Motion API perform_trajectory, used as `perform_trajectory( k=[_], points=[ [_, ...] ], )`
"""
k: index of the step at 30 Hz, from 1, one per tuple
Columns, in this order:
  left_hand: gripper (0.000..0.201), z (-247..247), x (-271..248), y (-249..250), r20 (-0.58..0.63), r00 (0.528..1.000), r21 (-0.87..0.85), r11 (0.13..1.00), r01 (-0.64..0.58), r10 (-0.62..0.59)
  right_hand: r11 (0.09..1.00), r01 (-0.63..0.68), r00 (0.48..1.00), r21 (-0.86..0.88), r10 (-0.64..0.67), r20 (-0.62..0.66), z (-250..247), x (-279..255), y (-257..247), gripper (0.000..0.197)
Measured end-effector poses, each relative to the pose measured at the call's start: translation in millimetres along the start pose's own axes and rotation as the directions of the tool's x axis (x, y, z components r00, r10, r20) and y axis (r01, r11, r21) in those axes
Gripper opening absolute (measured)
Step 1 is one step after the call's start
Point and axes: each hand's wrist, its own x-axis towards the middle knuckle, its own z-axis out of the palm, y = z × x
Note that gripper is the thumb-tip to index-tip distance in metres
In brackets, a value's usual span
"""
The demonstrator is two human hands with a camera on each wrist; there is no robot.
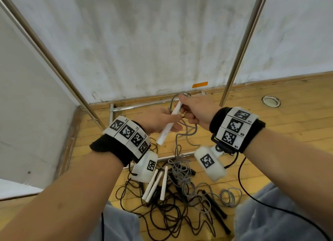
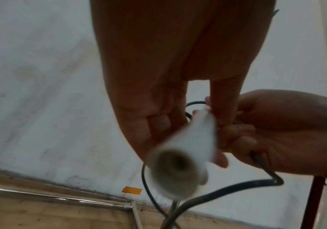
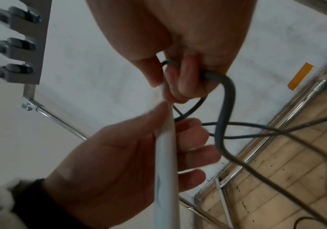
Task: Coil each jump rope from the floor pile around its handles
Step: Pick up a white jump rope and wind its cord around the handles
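Note:
My left hand (image 1: 160,121) holds a white jump-rope handle (image 1: 168,124) by its middle, thumb on one side and fingers on the other (image 3: 190,148). The handle's hollow butt end (image 2: 175,165) points at the left wrist camera. My right hand (image 1: 193,109) grips the handle's thin upper end together with a loop of grey rope (image 3: 224,108). The grey rope (image 1: 177,147) hangs from both hands to the pile (image 1: 180,192) on the floor. In that pile lie three more white handles (image 1: 158,184), black handles (image 1: 216,208), and tangled grey and black ropes.
A chrome frame surrounds the spot: slanted poles (image 1: 239,48) left and right, low bars (image 1: 142,104) on the wooden floor (image 1: 288,132). A stained white wall (image 1: 153,42) with an orange tape strip (image 1: 200,84) stands ahead. A round floor fitting (image 1: 270,101) lies right.

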Motion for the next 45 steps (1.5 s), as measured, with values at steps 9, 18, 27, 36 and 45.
perform_trajectory(
  k=[9, 18, 27, 36, 45],
  points=[
    [0.026, -11.7, 10.8, -17.9, -0.196, 0.980, 0.748, 0.641, 0.171, -0.034, 0.991, -0.082, 0.973, -0.103, 0.057, -0.224, -20.8, 6.7, -10.1, 0.041],
    [0.026, -29.1, 3.6, -14.7, -0.310, 0.947, 0.556, 0.823, 0.114, 0.078, 0.776, -0.118, 0.992, 0.619, 0.117, 0.043, -22.7, 4.0, -15.1, 0.038],
    [0.016, 16.0, -3.9, -6.0, -0.116, 0.955, 0.130, 0.958, -0.257, 0.272, 0.595, -0.110, 0.993, 0.796, 0.032, 0.113, -12.6, -2.3, -22.4, 0.038],
    [0.021, 14.5, 0.5, -23.3, -0.034, 0.980, 0.556, 0.818, -0.145, 0.196, 0.559, 0.080, 0.994, 0.826, 0.014, -0.105, -52.4, 6.9, -43.8, 0.043],
    [0.020, -3.3, 3.1, -4.7, -0.328, 0.917, -0.157, 0.945, -0.288, 0.225, 0.800, -0.098, 0.979, 0.592, 0.185, -0.088, -53.4, 7.0, -20.1, 0.065]
  ],
)
